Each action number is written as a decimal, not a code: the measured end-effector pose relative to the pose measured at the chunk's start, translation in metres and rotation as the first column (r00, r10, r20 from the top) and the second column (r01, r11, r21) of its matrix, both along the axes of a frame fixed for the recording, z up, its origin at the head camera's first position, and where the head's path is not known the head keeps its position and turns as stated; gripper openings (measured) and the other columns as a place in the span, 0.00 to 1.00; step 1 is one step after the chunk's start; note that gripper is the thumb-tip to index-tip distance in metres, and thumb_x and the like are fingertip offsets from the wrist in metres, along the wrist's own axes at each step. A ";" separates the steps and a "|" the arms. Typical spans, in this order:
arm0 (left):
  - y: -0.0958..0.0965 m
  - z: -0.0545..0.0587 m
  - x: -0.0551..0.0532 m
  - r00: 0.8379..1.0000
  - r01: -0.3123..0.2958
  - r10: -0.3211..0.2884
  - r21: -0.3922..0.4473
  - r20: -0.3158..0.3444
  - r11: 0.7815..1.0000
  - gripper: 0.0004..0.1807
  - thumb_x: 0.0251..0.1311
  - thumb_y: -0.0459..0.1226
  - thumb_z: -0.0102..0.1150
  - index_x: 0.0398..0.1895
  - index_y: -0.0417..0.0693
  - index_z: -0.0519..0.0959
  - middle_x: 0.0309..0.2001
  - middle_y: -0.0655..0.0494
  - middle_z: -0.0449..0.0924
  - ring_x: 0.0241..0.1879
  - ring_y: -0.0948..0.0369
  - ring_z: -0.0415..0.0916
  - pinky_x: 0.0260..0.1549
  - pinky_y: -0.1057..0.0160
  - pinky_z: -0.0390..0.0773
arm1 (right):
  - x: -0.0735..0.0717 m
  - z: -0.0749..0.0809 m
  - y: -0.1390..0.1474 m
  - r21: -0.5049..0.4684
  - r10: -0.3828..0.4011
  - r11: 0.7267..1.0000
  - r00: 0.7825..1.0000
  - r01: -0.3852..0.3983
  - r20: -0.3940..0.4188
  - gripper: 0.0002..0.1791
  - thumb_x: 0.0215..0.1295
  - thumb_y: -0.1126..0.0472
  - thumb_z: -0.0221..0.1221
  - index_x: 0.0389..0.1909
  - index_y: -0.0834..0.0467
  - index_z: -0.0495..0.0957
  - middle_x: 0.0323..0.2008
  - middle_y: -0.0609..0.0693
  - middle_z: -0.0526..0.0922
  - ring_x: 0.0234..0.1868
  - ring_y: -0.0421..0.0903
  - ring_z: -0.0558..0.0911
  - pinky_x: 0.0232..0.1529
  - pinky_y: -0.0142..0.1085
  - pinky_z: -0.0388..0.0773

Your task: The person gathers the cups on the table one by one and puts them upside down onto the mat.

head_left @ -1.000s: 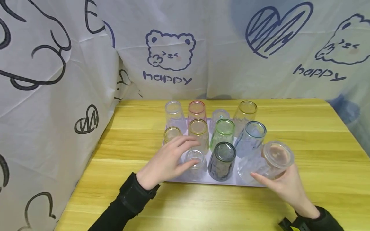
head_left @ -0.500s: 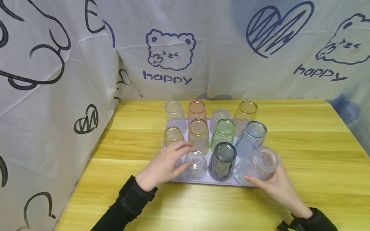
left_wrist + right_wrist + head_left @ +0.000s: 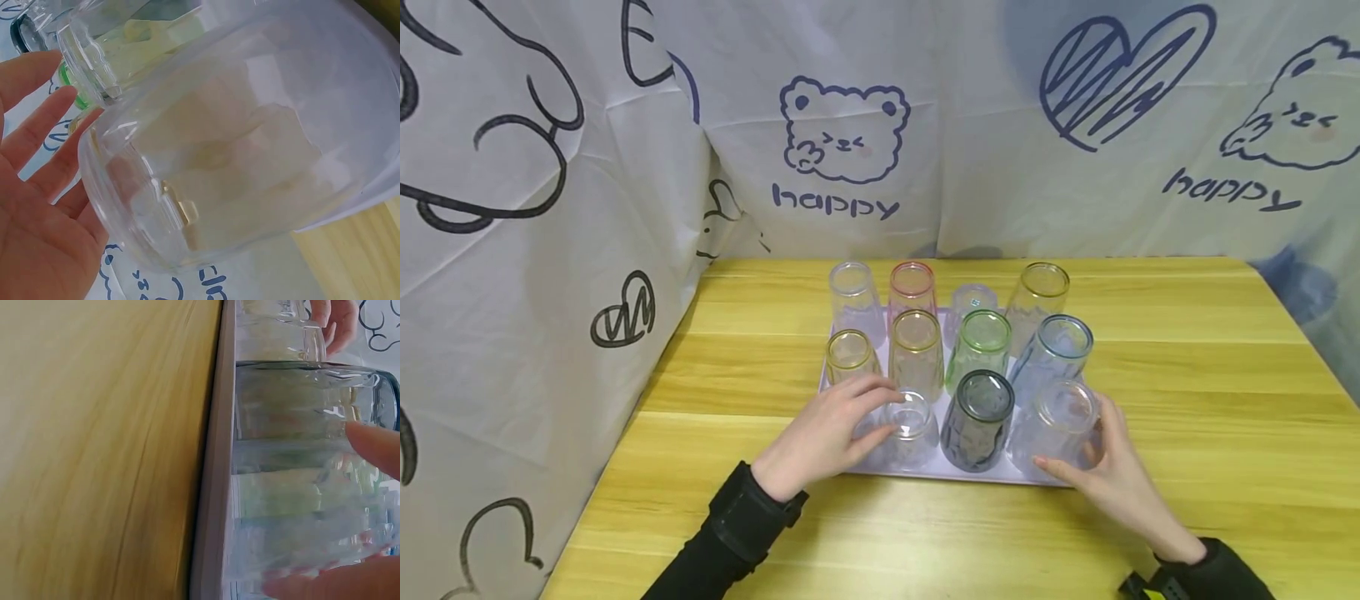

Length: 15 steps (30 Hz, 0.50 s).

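Near the tray's front right corner, my right hand holds a clear glass tumbler from the side, thumb in front and fingers behind. It stands upright, narrow end up. My left hand hovers over the front left, fingers and thumb spread around the top of a small clear tumbler, gripping nothing that I can see. In the left wrist view a clear tumbler fills the foreground beside my left hand; which one is unclear. Between my hands stands a dark grey tumbler.
A pale lilac tray carries several tumblers: a pink-rimmed one, a green-rimmed one, a blue one and yellow-rimmed ones. It rests on a wooden table with a printed curtain behind.
My right hand has moved left with the clear tumbler, which went from tilted to upright at the tray's front right. My left hand has drawn back slightly leftward and down.
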<state>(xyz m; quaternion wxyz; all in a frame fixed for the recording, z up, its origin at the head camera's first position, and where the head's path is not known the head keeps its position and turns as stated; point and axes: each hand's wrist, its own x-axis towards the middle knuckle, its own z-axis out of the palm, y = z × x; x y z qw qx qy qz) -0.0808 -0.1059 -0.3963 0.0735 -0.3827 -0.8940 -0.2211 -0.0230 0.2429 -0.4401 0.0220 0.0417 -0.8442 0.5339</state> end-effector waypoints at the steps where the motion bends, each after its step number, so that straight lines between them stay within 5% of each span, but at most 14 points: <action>1: 0.000 -0.001 0.000 1.000 0.000 0.000 0.002 0.002 1.000 0.16 0.63 0.42 0.67 0.53 0.50 0.82 0.55 0.56 0.82 0.57 0.59 0.80 0.58 0.58 0.81 | 0.000 0.000 0.001 -0.026 0.014 1.000 1.000 -0.014 0.013 0.57 0.49 0.70 0.74 0.76 0.62 0.49 0.68 0.66 0.54 0.68 0.61 0.61 0.64 0.76 0.59; 3: -0.001 -0.002 0.000 1.000 0.000 0.000 0.009 0.002 1.000 0.17 0.63 0.42 0.68 0.53 0.50 0.82 0.55 0.56 0.82 0.57 0.58 0.80 0.58 0.57 0.81 | 0.001 -0.001 0.003 -0.047 0.035 0.998 0.999 -0.034 0.030 0.58 0.49 0.71 0.74 0.76 0.63 0.46 0.68 0.65 0.53 0.69 0.65 0.60 0.64 0.73 0.57; 6: -0.002 -0.005 0.001 1.000 -0.014 0.014 0.024 0.014 1.000 0.19 0.62 0.43 0.69 0.55 0.50 0.81 0.56 0.56 0.82 0.58 0.58 0.79 0.60 0.57 0.80 | 0.002 -0.003 0.007 -0.028 0.056 0.998 0.998 -0.055 0.030 0.59 0.48 0.71 0.74 0.76 0.63 0.45 0.69 0.62 0.56 0.69 0.50 0.64 0.71 0.52 0.67; 9: -0.003 -0.009 0.002 0.999 -0.029 0.028 0.047 0.019 0.998 0.22 0.61 0.44 0.69 0.57 0.50 0.80 0.57 0.56 0.81 0.59 0.58 0.78 0.61 0.56 0.79 | 0.002 -0.007 0.010 0.011 0.067 0.998 0.998 -0.067 0.016 0.58 0.48 0.71 0.74 0.75 0.63 0.46 0.68 0.62 0.57 0.63 0.29 0.64 0.64 0.43 0.73; 15: -0.001 -0.015 0.003 0.999 -0.036 0.034 0.109 0.018 0.993 0.23 0.60 0.44 0.70 0.58 0.50 0.79 0.57 0.56 0.81 0.60 0.57 0.78 0.63 0.55 0.78 | 0.000 -0.012 0.012 0.066 0.054 0.996 0.998 -0.052 -0.031 0.54 0.48 0.75 0.73 0.73 0.66 0.50 0.66 0.66 0.60 0.56 0.18 0.62 0.57 0.54 0.74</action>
